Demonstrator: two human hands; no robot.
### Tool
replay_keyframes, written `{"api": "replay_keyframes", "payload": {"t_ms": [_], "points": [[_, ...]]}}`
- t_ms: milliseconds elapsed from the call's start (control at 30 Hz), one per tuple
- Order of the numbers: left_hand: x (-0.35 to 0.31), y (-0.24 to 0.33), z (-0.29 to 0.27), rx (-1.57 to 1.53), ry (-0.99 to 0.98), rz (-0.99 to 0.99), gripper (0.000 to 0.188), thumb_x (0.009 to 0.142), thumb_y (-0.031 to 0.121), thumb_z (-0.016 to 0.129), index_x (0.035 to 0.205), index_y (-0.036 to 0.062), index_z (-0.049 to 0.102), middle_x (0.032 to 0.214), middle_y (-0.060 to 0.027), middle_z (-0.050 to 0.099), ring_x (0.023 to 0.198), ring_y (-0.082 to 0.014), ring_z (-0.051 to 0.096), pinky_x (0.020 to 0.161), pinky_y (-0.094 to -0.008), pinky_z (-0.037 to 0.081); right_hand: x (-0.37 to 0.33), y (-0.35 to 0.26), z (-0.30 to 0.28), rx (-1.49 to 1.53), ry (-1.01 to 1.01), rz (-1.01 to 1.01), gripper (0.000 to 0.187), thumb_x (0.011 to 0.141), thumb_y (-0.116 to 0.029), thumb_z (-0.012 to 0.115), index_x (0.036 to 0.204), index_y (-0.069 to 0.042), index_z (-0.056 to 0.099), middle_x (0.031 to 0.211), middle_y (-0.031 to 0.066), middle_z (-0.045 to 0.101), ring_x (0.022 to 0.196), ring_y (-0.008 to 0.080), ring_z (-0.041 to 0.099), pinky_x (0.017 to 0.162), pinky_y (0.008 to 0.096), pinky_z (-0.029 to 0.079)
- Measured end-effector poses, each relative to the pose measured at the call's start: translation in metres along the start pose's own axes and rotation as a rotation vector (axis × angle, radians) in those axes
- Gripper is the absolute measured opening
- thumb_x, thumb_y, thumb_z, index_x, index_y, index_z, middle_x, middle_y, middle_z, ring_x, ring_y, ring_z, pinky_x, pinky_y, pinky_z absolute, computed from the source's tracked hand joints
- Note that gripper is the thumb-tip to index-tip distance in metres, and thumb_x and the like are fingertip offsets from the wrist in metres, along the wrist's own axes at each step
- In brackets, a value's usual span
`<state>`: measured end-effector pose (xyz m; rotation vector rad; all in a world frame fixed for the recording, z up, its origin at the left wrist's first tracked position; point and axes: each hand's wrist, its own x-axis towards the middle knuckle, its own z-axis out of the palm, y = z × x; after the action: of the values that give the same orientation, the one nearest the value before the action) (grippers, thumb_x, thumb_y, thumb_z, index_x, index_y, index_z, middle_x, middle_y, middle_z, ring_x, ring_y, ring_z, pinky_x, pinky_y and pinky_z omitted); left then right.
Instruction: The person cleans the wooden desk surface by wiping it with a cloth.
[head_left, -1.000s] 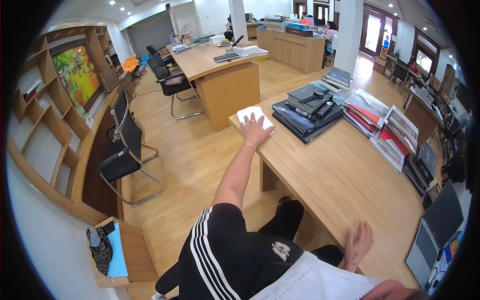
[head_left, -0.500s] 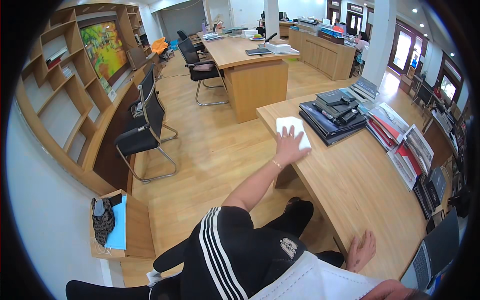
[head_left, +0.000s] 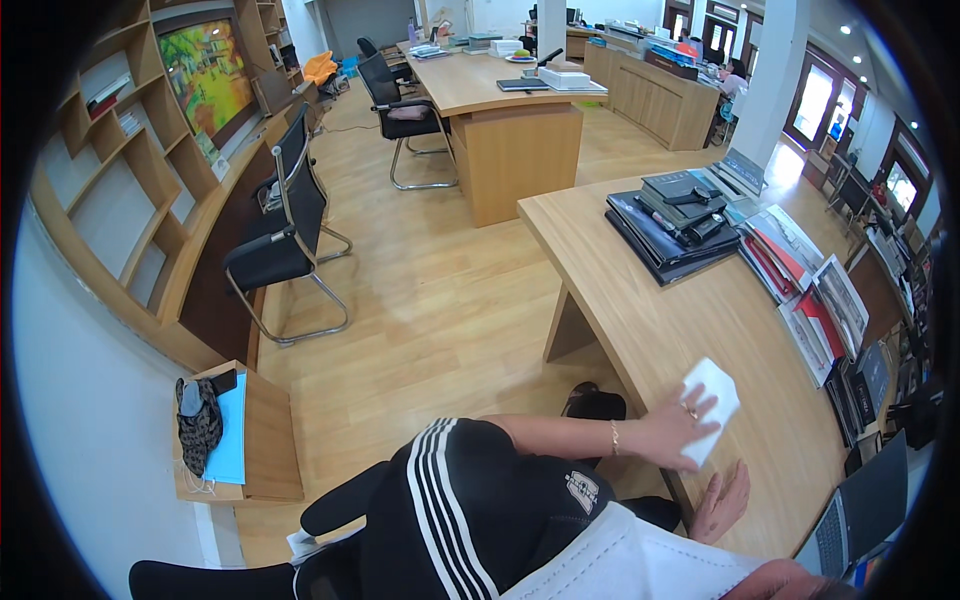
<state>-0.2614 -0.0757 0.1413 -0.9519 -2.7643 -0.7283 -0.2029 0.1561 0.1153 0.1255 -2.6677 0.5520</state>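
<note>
My left hand [head_left: 685,425] lies flat over a folded white cloth [head_left: 715,393] and presses it on the wooden desk [head_left: 640,310]. Its fingers are slightly apart across the cloth, with a ring and a bracelet showing. A short way nearer to me, my right hand [head_left: 722,503] rests on the desk with nothing in it, fingers stretched out. The two hands are close but apart. Beyond the cloth sits a stack of dark folders [head_left: 670,230] with small black items on top.
Brochures and papers [head_left: 795,265] line the desk's far right side. An open laptop [head_left: 850,515] stands at its near right. Black chairs [head_left: 280,230] and a second desk [head_left: 510,150] are farther off. A small wooden cabinet [head_left: 270,430] stands at left.
My left hand has swept the white cloth along the desk toward me, from beside the dark folders to near my right hand. The right hand has stayed in place.
</note>
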Motion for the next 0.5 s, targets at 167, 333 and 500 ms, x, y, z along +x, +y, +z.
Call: {"api": "replay_keyframes", "payload": {"t_ms": [167, 333, 500], "points": [[0.018, 0.000, 0.008, -0.575, -0.059, 0.257, 0.078, 0.085, 0.053, 0.063, 0.144, 0.0052, 0.045, 0.154, -0.0282, 0.031, 0.145, -0.0450, 0.025, 0.118, -0.0555, 0.017, 0.007, -0.011, 0.004, 0.021, 0.027, -0.033, 0.061, 0.099, -0.044, 0.050, 0.144, -0.004, 0.045, 0.149, 0.0239, 0.041, 0.138, 0.0407, 0.037, 0.113, 0.0511, 0.026], [0.021, -0.071, -0.038, -0.150, 0.259, -0.012, 0.063, 0.086, 0.041, 0.064, 0.138, 0.0088, 0.051, 0.146, -0.0218, 0.045, 0.136, -0.0420, 0.037, 0.114, -0.0549, 0.023, 0.024, -0.053, 0.012, -0.096, -0.056, -0.088, 0.067, 0.096, -0.049, 0.053, 0.148, -0.008, 0.042, 0.156, 0.0245, 0.028, 0.145, 0.0424, 0.025, 0.115, 0.0565, 0.020], [0.001, -0.141, -0.053, 0.083, 0.492, -0.251, 0.065, 0.087, 0.047, 0.064, 0.138, 0.0096, 0.052, 0.147, -0.0233, 0.042, 0.139, -0.0432, 0.034, 0.115, -0.0563, 0.023, 0.048, -0.089, 0.020, -0.225, -0.320, -0.090, 0.071, 0.092, -0.052, 0.058, 0.149, -0.013, 0.041, 0.159, 0.0242, 0.022, 0.148, 0.0430, 0.017, 0.115, 0.0617, 0.013]]}}
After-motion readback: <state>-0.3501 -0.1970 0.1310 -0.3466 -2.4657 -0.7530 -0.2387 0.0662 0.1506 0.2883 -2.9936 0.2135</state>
